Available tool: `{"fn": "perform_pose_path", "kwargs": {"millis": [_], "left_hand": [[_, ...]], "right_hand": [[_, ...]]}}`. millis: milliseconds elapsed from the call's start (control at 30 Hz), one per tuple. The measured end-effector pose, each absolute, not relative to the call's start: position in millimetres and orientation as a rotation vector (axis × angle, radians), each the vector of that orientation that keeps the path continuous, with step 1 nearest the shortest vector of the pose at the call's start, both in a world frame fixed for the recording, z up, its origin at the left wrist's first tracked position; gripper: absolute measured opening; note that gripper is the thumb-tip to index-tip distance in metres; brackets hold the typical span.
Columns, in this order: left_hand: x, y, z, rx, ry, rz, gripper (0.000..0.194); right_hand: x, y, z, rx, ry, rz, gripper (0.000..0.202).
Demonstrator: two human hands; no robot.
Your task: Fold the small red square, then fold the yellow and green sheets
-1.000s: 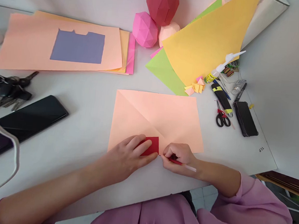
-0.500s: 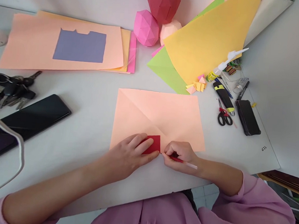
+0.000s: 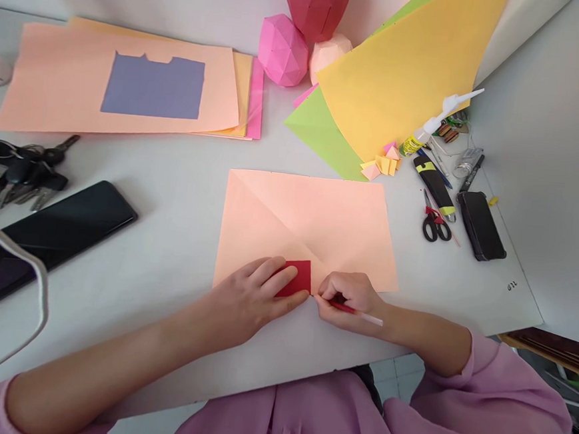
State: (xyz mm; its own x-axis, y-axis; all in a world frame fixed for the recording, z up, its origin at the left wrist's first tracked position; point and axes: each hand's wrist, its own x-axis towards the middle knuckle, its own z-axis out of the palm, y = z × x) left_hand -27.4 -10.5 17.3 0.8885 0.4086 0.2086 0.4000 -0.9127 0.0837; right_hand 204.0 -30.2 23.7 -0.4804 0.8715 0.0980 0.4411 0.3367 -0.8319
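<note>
A peach paper sheet (image 3: 270, 209) with faint creases lies on the white table. On its lower edge is a small red paper piece (image 3: 302, 276), partly hidden under the fingers of my left hand (image 3: 253, 298). That hand lies over the piece with its fingers spread, pressing it down. My right hand (image 3: 350, 301) is closed on a thin red pencil (image 3: 343, 308) with a pale end. The pencil's tip is by the lower right corner of the red piece.
A phone (image 3: 57, 242), keys (image 3: 19, 172) and a white cable (image 3: 40, 298) lie left. Coloured sheets (image 3: 54, 85), faceted paper shapes (image 3: 284, 49) and a yellow sheet (image 3: 405, 79) stand behind. Glue (image 3: 418, 139), a cutter (image 3: 435, 186), scissors (image 3: 436, 227) and a black case (image 3: 482, 225) are right.
The whole view has shifted very slightly. Both hands, the red piece and the pencil keep nearly the same places.
</note>
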Motion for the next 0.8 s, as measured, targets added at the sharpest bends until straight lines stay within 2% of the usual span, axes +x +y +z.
{"fn": "perform_pose_path", "kwargs": {"millis": [567, 667, 800], "left_hand": [[-31, -9, 14, 2.985, 0.616, 0.37, 0.046], [-31, -7, 11, 2.94, 0.61, 0.403, 0.048], [-31, 2, 12, 2.733, 0.609, 0.439, 0.043]], "right_hand": [[205, -31, 23, -1.16, -2.034, 1.094, 0.018], [205, -31, 24, -1.197, -1.933, 1.251, 0.019], [211, -19, 24, -1.243, -1.482, 1.519, 0.021]]}}
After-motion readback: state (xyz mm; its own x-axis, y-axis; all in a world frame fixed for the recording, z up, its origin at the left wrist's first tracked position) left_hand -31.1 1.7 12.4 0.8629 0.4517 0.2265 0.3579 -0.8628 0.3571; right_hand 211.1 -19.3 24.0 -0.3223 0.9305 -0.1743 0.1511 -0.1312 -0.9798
